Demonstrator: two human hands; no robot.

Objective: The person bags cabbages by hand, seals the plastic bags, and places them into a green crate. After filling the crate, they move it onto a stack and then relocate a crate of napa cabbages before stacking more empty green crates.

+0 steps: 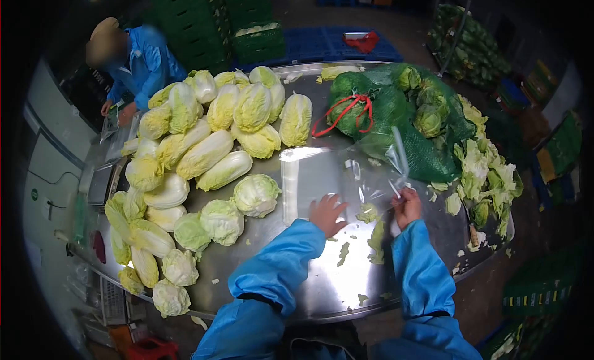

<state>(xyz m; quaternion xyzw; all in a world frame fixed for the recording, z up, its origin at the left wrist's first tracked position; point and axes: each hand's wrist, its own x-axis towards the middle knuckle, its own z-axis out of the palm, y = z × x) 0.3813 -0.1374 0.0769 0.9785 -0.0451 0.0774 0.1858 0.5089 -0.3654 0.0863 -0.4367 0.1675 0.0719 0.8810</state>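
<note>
My left hand [328,212] lies spread flat on the bag [334,174]; my right hand [406,206] pinches its edge. Bag empty, cabbages [204,149] along the table's [322,286] left edge all unbagged.

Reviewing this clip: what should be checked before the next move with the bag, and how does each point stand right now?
1. The left hand lies flat on the bag: ok.
2. The right hand pinches the bag's edge: ok.
3. Bag mouth open: cannot tell.
4. A cabbage lies near the left hand: ok.
5. The table by the bag is free of scraps: not ok.
6. The net sack lies apart from the bag: cannot tell.
</note>
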